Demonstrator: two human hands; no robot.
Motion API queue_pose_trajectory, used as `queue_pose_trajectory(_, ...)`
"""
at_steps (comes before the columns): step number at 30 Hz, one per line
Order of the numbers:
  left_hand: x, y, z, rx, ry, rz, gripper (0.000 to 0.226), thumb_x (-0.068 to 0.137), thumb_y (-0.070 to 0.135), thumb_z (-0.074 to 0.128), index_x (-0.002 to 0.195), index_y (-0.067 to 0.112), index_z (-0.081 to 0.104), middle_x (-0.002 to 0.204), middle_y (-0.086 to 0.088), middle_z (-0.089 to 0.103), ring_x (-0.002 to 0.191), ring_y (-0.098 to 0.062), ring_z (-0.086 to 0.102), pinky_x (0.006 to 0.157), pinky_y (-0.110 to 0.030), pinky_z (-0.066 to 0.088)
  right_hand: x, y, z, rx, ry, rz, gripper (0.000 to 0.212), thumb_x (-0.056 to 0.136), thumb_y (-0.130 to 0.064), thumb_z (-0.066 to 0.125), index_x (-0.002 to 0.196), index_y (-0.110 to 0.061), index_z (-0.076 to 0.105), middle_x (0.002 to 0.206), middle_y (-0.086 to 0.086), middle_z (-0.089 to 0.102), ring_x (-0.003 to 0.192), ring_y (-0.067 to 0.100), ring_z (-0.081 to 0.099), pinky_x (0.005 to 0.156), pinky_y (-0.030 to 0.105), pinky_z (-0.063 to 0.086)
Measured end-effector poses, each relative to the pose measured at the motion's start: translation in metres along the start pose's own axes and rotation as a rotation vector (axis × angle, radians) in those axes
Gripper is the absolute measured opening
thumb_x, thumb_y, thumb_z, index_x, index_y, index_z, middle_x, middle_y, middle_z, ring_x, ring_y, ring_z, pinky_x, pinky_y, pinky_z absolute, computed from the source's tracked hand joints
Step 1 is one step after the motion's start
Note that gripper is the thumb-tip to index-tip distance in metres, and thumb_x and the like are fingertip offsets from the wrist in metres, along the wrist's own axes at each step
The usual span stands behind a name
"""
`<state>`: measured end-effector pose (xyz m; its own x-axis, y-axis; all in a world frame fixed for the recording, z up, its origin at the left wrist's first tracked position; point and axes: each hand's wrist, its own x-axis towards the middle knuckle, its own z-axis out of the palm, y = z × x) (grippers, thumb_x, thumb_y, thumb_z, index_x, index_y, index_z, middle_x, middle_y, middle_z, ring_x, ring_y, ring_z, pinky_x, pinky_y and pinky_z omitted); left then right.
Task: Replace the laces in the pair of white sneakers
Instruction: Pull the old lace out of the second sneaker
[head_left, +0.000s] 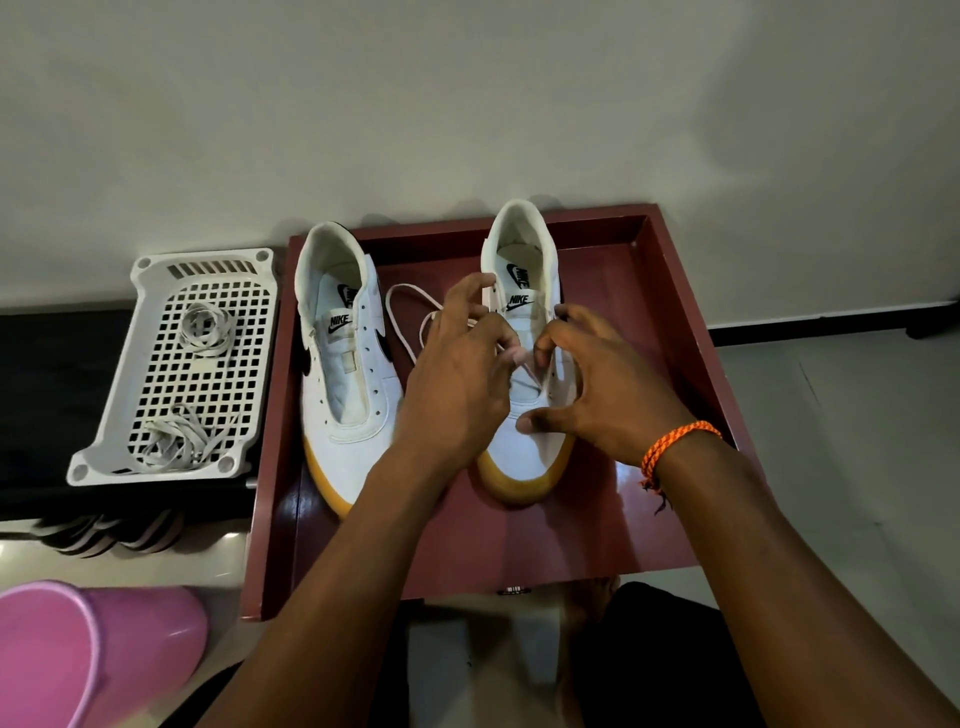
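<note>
- Dark red wooden tray (675, 291) on the floor, holding two white leather sneakers with yellow gum soles.
- Left sneaker (345, 384): unlaced, eyelets bare.
- Right sneaker (524, 441): partly laced.
- Left hand (457, 374) and right hand (597, 384) over it, each pinching the white flat lace (402, 306).

A dark red tray (670, 332) rests on the pale tiled floor (841, 415), against the wall. Two white sneakers stand in it: the left sneaker (345, 374) unlaced, the right sneaker (524, 260) beside it. A white perforated basket (156, 291) lies just left of the tray.
</note>
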<state>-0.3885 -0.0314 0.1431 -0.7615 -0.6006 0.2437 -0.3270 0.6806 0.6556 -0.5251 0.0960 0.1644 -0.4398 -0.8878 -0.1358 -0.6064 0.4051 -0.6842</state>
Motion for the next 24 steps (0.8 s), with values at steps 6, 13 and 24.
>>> queue_pose_trajectory(6, 0.0, -0.005, 0.005, -0.095, 0.102, -0.073, 0.013, 0.108, 0.021, 0.054, 0.101, 0.013, 0.061, 0.109, 0.005, 0.059, 0.089, -0.005, 0.055, 0.076, -0.029, 0.049, 0.0, 0.002, 0.001, -0.003, 0.013, 0.0, 0.058, 0.059, -0.044, 0.099, 0.095, -0.033, 0.055, 0.161, -0.015, 0.033, 0.141, 0.016, 0.046, 0.101, 0.046, 0.053)
queue_pose_trajectory(13, -0.001, 0.003, 0.015, -0.626, 0.032, -0.404, 0.021, 0.114, 0.015, 0.048, 0.095, 0.011, 0.057, 0.075, 0.006, 0.069, 0.056, -0.008, 0.053, 0.056, -0.026, 0.047, 0.001, 0.003, 0.003, 0.0, 0.016, -0.011, 0.057, 0.059, -0.041, 0.099, 0.095, -0.031, 0.055, 0.16, -0.014, 0.034, 0.137, 0.016, 0.049, 0.098, 0.044, 0.054)
queue_pose_trajectory(24, 0.007, -0.018, -0.006, -0.343, 0.124, -0.349, 0.019, 0.105, 0.022, 0.046, 0.101, 0.028, 0.064, 0.101, 0.007, 0.064, 0.092, -0.012, 0.062, 0.086, -0.041, 0.054, -0.003, -0.003, 0.0, 0.011, -0.019, 0.028, 0.05, 0.066, -0.04, 0.097, 0.099, -0.034, 0.06, 0.165, -0.014, 0.025, 0.142, 0.016, 0.044, 0.101, 0.038, 0.05)
